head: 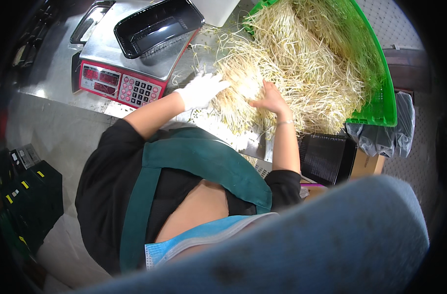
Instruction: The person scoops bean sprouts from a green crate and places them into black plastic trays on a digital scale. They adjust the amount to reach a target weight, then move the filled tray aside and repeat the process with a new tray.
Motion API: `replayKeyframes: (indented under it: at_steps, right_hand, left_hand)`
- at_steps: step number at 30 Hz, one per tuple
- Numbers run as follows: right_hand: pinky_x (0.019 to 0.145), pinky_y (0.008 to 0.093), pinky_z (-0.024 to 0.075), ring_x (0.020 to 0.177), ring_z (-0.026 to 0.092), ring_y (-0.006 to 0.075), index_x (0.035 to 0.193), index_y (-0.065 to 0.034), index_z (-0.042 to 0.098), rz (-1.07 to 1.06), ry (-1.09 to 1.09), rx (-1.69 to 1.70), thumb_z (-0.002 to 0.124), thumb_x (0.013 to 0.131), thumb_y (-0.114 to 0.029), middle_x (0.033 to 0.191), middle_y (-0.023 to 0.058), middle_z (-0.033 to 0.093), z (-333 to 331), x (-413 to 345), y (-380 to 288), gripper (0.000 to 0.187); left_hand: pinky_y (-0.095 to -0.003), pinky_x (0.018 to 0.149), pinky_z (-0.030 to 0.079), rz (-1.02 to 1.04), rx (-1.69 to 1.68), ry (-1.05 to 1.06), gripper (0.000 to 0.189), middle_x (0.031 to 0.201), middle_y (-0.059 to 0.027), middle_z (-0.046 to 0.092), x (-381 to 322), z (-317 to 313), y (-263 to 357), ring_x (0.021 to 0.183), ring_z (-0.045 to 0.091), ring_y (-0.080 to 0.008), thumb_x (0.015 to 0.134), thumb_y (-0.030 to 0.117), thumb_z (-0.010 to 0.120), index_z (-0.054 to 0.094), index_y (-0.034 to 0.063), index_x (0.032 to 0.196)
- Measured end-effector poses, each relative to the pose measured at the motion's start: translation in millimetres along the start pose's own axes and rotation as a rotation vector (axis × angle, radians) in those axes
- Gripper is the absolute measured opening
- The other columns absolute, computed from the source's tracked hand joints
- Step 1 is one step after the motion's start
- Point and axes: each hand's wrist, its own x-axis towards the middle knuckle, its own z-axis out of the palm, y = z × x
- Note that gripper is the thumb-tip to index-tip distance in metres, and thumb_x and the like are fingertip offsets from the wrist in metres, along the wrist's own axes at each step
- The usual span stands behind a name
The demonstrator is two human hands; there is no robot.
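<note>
My left hand [203,91], in a white glove, has its fingers extended against the near left side of a loose mound of bean sprouts [242,81]. My bare right hand [271,98], with a thin bracelet at the wrist, rests at the sprouts a little to the right, thumb and fingers apart. A bunch of sprouts lies between the two hands; neither hand is closed around it. The mound spills from a tipped green plastic basket [388,99] onto the metal table. An empty black plastic tray [159,27] sits on the pan of a red-framed digital scale [120,84].
Another black tray [93,22] lies behind the scale at the left. A white container [218,11] stands at the table's far side. Stacked black trays [326,158], plastic-wrapped packs [403,125] and a cardboard box [368,163] are at the right. Sprout scraps lie near the table's front edge.
</note>
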Motion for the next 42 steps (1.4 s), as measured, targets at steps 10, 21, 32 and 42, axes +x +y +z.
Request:
replayKeyframes:
  at_steps: [10, 21, 32, 42]
  right_hand:
    - [0.099, 0.0359, 0.0349, 0.113, 0.048, 0.0343, 0.136, 0.0117, 0.019, -0.035, -0.103, -0.358, 0.068, 0.046, -0.075, 0.121, 0.03, 0.047, -14.9, 9.9, -135.0, 0.135]
    - [0.082, 0.0374, 0.0466, 0.092, 0.059, 0.0315, 0.108, -0.0013, 0.05, 0.077, 0.133, -0.179, 0.074, 0.057, -0.041, 0.097, 0.0163, 0.06, -6.4, 16.3, -109.9, 0.069]
    - [0.08, 0.035, 0.0455, 0.091, 0.06, 0.026, 0.116, -0.0038, 0.052, 0.07, 0.234, 0.317, 0.074, 0.061, -0.027, 0.101, 0.0129, 0.062, -84.0, -3.5, -82.7, 0.064]
    - [0.075, 0.0371, 0.0418, 0.079, 0.056, 0.0258, 0.1, -0.0029, 0.053, -0.079, 0.585, -0.484, 0.061, 0.071, -0.012, 0.082, 0.0082, 0.057, -118.0, 52.8, -199.4, 0.032]
  left_hand:
    - [-0.0638, 0.102, 0.018, -0.439, -0.047, 0.269, 0.101, 0.144, -0.0179, 0.02, 10.6, 26.3, 8.9, 0.134, 0.018, -0.0377, 0.068, 0.03, 0.071, 0.008, 0.0083, 0.143]
    - [-0.0297, 0.094, 0.041, -0.059, -0.343, 0.894, 0.054, 0.131, -0.0199, 0.043, -95.4, -87.6, -22.9, 0.112, 0.052, -0.0226, 0.076, 0.0, 0.064, 0.044, 0.0019, 0.126]
    - [-0.0317, 0.075, 0.05, -0.663, -1.479, 1.136, 0.065, 0.099, -0.0117, 0.058, -31.3, -101.5, -88.9, 0.086, 0.059, -0.0216, 0.067, -0.002, 0.042, 0.041, 0.0096, 0.131]
    - [-0.0476, 0.108, 0.019, -0.165, -0.531, 0.704, 0.078, 0.139, -0.0282, 0.025, -6.6, -86.7, -22.7, 0.131, 0.019, -0.0427, 0.071, 0.021, 0.056, 0.023, -0.0055, 0.136]
